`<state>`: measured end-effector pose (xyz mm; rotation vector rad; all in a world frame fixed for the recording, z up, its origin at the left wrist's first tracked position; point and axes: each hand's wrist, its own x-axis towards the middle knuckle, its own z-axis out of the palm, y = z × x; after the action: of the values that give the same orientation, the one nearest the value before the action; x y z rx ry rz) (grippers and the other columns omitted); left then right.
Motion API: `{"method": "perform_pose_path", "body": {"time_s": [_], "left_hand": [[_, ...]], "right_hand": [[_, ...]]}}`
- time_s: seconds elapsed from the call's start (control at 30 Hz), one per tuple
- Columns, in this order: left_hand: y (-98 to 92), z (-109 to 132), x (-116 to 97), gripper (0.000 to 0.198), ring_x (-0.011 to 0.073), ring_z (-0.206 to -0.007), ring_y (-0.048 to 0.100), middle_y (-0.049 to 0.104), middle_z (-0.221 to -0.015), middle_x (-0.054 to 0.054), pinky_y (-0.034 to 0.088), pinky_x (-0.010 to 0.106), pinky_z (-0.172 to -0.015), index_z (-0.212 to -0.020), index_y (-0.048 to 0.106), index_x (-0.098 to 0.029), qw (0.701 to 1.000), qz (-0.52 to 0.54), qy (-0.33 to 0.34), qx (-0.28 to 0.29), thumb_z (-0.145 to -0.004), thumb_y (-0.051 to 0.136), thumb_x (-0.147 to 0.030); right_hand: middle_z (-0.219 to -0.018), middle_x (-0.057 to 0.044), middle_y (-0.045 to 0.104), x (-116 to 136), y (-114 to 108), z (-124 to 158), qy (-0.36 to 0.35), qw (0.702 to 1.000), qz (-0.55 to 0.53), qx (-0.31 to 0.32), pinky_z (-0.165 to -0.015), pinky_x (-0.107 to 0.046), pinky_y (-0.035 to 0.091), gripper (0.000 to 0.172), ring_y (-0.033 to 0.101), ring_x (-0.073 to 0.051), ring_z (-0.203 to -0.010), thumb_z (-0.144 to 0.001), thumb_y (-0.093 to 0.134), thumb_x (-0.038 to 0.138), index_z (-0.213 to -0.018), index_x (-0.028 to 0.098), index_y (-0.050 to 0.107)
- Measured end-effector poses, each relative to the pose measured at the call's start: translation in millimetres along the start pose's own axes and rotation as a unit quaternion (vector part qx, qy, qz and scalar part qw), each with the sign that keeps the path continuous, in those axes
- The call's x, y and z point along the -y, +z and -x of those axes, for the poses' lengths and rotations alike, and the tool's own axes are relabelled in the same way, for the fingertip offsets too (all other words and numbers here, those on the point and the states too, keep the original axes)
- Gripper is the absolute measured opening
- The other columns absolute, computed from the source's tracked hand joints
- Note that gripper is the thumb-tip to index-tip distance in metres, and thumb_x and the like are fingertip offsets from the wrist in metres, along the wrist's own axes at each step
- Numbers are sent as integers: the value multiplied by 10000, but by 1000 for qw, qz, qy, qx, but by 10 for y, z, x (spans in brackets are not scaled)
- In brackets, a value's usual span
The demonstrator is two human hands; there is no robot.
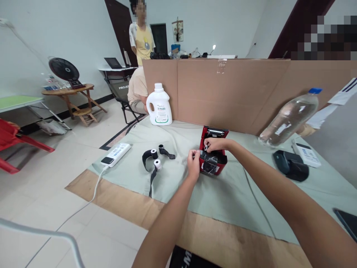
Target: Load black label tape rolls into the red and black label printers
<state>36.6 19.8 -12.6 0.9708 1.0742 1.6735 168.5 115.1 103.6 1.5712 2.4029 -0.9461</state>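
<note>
A small red box-shaped device (221, 170), which looks like a label printer, stands on the cloth with its lid raised. My right hand (214, 144) reaches into it from the right, its fingers closed around a small white-ended roll (206, 148). At the device's front left edge, my left hand (193, 160) has its fingers pinched against the rim; exactly what lies between the fingertips is partly hidden. Left of the device lie several small rolls with dark strips partly unwound, among them a white-cored roll (157, 164) and a black roll (154, 153).
A cardboard panel (212, 93) rises behind the cloth-covered table (178, 188). A white jug (159, 106) stands at its left. On the right are a tilted water bottle (290, 117), a black device (291, 165) and a white power strip (307, 154). Another power strip (116, 154) lies left.
</note>
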Motion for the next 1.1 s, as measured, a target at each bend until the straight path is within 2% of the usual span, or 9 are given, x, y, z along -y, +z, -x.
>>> {"method": "perform_pose_path", "body": {"time_s": [0.3,0.63,0.73,0.9,1.0,1.1], "left_hand": [[-2,12,-21,276,135,-749,475,488,-765,-32,406,249,-769,-789,479,-215,1000,1,-2,-5,-913,549,-451],[-1,15,-35,250,134,-755,470,473,-770,-31,401,244,-764,-794,471,-213,1000,-1,-1,-1,-927,534,-415],[-1,13,-30,246,134,-751,467,472,-767,-31,399,246,-759,-795,472,-212,1000,-3,2,1,-932,532,-408],[-4,5,-32,260,133,-748,470,479,-764,-31,404,247,-770,-785,484,-212,1000,2,-4,-3,-914,553,-427],[-19,-33,-57,276,136,-744,480,500,-763,-27,412,244,-761,-796,515,-212,1000,14,-11,7,-891,566,-466],[-66,-105,-171,296,146,-770,506,525,-764,-14,423,248,-768,-768,524,-213,1000,17,5,-20,-875,566,-486]], "right_hand": [[-760,37,526,-20,11,-12,-4,1000,-25,11,-547,-227,344,339,460,-126,-659,-626,680,180,-918,202,510],[-851,13,572,-43,34,31,-9,1000,-15,-10,-592,-227,396,367,523,-147,-725,-636,707,198,-942,213,506],[-864,2,584,-7,16,55,-7,999,-2,-41,-592,-218,395,335,535,-149,-743,-662,692,180,-944,208,514],[-915,-32,627,151,-49,296,-23,997,-14,-67,-626,-225,436,274,577,-156,-765,-750,624,135,-1003,193,535],[-978,-47,655,287,-99,548,-15,991,-105,-75,-656,-245,492,389,636,-170,-785,-807,576,139,-1180,213,494],[-1127,-63,660,395,-123,789,-26,970,-220,-95,-701,-267,541,480,682,-191,-880,-831,540,159,-1286,256,422]]}}
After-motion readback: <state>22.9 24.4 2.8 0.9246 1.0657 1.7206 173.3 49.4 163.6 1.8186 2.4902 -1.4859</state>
